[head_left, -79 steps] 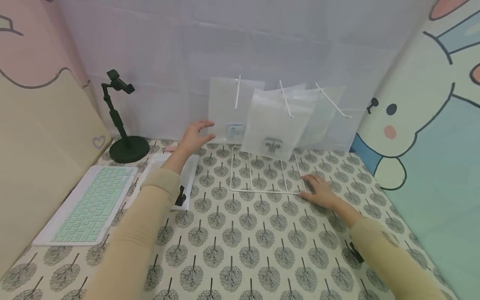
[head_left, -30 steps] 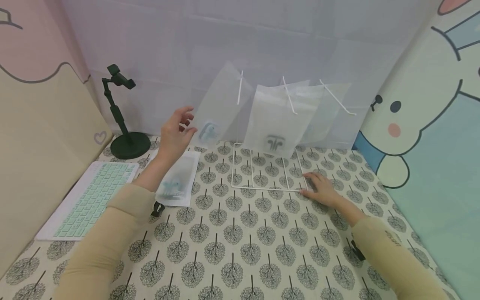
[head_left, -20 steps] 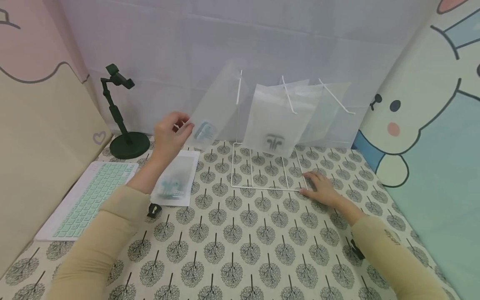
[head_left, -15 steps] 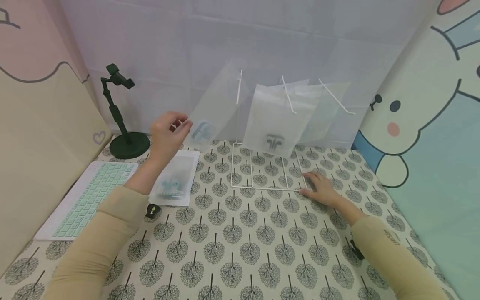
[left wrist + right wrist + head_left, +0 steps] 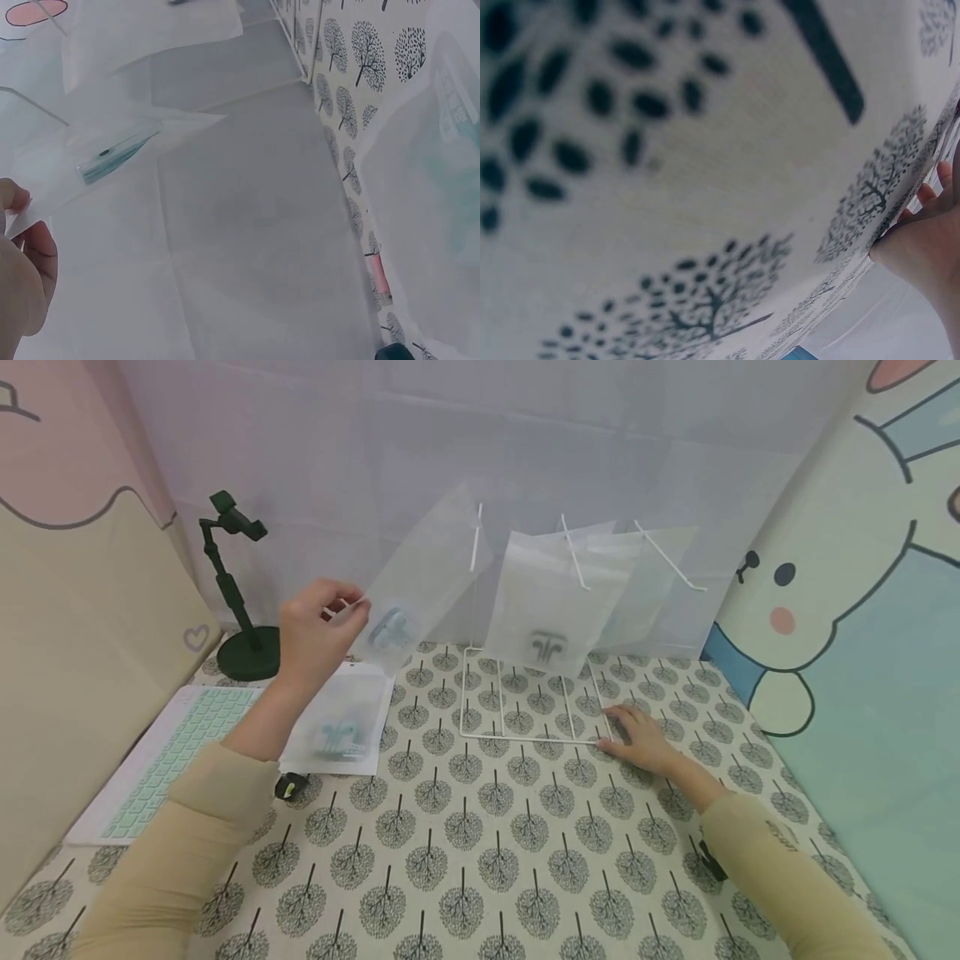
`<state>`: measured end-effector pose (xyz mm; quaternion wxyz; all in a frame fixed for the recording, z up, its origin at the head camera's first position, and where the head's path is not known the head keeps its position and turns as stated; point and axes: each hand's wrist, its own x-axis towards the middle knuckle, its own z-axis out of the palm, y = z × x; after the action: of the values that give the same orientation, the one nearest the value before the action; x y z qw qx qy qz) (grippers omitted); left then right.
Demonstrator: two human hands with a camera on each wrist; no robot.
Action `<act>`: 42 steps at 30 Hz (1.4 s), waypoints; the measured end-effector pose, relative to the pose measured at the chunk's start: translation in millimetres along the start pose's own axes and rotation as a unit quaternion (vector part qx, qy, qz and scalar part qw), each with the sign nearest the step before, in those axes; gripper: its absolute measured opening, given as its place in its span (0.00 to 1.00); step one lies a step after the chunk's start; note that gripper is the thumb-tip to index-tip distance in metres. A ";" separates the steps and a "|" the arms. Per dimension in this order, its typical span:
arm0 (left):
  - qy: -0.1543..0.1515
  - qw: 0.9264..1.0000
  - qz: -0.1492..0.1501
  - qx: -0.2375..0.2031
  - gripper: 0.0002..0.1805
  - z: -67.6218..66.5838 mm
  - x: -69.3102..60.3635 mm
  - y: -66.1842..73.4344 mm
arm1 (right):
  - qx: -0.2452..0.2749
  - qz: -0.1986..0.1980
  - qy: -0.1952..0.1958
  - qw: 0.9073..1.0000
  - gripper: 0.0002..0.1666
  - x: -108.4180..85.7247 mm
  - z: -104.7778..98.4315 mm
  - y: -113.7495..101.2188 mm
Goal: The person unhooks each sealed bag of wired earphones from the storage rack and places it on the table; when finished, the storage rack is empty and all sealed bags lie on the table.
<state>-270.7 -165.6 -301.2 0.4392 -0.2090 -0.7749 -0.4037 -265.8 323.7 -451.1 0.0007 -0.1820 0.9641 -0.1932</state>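
My left hand (image 5: 315, 627) pinches the lower left edge of a translucent frosted bag (image 5: 435, 568), which holds a small blue object near its bottom. This bag slants up to the left hook of a white wire rack (image 5: 517, 741); its upper edge meets the hook. In the left wrist view the bag (image 5: 52, 161) is seen nearly edge-on, with fingertips on its corner. My right hand (image 5: 641, 743) rests on the table at the rack base's front right corner, thumb and fingers spread around it. In the right wrist view the right hand (image 5: 922, 240) is partly cut off.
Frosted bags (image 5: 566, 593) hang from the middle and right hooks. A similar bag (image 5: 337, 718) with a teal earphone-like shape lies on the patterned cloth. Left of it are a mint keyboard (image 5: 180, 752) and a dark green stand (image 5: 238, 602). Cloth walls surround the table.
My left hand came back from the hanging bag, then took its edge and pulled it left and slightly towards me. The bag swung from hanging straight to slanting. My right hand stayed in place.
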 end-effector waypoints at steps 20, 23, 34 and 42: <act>-0.003 0.999 -0.007 0.048 0.03 -25.0 -0.2 20.2 | -0.008 0.013 -0.011 1.000 0.44 4.2 3.8 4.5; -0.004 0.999 -0.004 0.046 0.03 -28.9 0.1 23.3 | 0.000 0.021 -0.024 0.999 0.47 5.8 1.6 7.1; 0.002 0.998 -0.027 0.051 0.03 -45.5 4.7 34.9 | 0.002 0.010 -0.059 0.998 0.49 9.8 -8.7 5.6; 0.004 0.998 -0.033 0.045 0.03 -55.1 4.3 46.4 | 0.007 0.014 -0.060 0.998 0.49 10.8 -8.0 7.8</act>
<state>-213.2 -183.0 -261.1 0.4378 -0.1618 -0.7971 -0.3832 -279.2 329.6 -445.9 0.0628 -0.1794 0.9634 -0.1889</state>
